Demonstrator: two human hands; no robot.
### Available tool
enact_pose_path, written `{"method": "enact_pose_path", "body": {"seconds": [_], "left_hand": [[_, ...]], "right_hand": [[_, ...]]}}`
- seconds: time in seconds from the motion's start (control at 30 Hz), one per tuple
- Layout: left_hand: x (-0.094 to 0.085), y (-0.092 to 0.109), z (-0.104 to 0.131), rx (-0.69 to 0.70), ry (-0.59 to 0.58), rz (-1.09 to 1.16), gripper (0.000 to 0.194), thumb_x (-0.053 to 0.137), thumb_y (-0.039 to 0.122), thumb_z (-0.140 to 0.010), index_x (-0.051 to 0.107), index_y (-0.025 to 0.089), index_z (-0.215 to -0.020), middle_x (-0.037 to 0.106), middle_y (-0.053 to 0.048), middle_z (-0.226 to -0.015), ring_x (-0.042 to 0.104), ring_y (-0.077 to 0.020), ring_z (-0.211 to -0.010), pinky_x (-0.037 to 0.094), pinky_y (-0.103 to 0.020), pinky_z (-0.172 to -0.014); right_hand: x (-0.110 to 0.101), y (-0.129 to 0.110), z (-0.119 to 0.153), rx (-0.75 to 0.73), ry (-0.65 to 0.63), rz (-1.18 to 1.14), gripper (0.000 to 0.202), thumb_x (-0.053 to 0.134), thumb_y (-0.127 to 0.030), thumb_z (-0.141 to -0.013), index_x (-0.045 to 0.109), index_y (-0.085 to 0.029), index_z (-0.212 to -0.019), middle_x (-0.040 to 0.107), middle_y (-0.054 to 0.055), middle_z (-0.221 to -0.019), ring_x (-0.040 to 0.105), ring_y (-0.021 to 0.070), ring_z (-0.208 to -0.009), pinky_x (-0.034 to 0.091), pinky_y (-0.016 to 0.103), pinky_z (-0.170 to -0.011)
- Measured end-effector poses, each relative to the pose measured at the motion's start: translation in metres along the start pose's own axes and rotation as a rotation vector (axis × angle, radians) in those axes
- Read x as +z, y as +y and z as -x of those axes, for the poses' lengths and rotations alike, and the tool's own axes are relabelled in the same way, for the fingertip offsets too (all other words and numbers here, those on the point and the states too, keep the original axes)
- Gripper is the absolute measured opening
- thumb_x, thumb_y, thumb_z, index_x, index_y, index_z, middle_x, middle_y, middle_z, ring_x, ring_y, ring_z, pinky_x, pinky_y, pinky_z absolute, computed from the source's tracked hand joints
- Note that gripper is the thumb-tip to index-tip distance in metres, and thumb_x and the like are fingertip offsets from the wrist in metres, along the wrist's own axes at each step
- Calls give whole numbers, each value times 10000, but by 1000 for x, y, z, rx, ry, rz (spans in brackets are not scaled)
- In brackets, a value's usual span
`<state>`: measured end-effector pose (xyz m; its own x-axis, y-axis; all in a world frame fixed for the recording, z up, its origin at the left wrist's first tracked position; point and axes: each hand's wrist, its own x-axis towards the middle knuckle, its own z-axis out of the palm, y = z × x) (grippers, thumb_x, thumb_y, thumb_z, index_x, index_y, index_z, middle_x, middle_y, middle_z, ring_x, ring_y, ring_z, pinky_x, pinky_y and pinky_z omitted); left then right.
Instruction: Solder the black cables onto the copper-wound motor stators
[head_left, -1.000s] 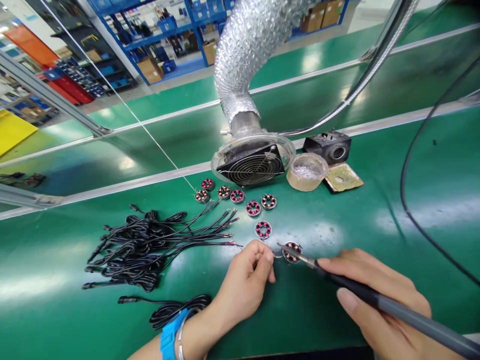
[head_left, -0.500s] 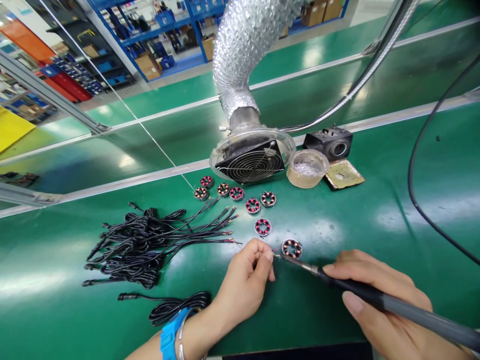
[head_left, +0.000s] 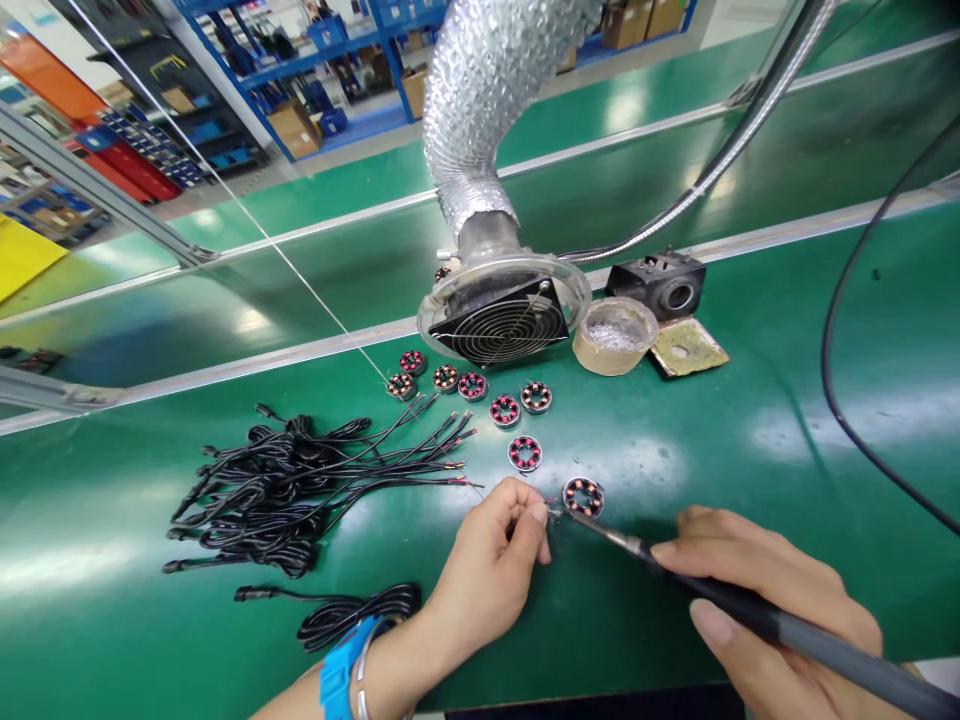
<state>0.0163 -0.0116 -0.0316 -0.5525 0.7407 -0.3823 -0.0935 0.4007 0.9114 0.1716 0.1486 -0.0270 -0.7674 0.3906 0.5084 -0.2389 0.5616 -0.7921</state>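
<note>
My left hand (head_left: 495, 560) is closed in a pinch, with the ends of thin wires (head_left: 553, 510) poking out past its fingertips. My right hand (head_left: 780, 600) grips a soldering iron (head_left: 757, 610) by its dark handle. The iron's metal tip reaches the wire ends, right beside a motor stator (head_left: 583, 497) with copper windings that lies flat on the bench. A coiled black cable (head_left: 364, 612) rests by my left wrist; whether it runs into my hand is hidden.
Several more stators (head_left: 524, 454) lie farther back. Bundled black cables (head_left: 277, 490) with bared ends cover the left. A fume extractor (head_left: 502, 320) on a foil duct overhangs the middle, beside a round tub (head_left: 616, 337), a yellowish sponge (head_left: 688, 350) and a black iron holder (head_left: 660, 285).
My right hand and the iron's handle have shifted slightly right and down, while the tip stays near the wire ends. My left hand has hardly moved.
</note>
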Motion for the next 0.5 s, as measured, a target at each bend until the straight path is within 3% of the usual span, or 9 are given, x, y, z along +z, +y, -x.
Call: {"method": "enact_pose_path", "body": {"seconds": [0.27,0.5], "left_hand": [[0,2,0,-3,2,4,260,430,400,-992,507,196,-851,526,36,-642,397,-114,-581,325,-249,-595],[0,1,0,-3,-1,11,254,435,404,-991,508,198,-863,534,33,-647,401,-115,-585,317,-247,-587]], "right_hand": [[-7,-7,-19,-59,-51,82,213,518,-102,-799,649,-174,-951,655,37,-695,645,163,-637,507,294,-575],[-4,-9,-14,-18,-33,97,204,513,-133,-819,652,-202,-952,684,51,-740,672,196,-684,514,318,-597]]}}
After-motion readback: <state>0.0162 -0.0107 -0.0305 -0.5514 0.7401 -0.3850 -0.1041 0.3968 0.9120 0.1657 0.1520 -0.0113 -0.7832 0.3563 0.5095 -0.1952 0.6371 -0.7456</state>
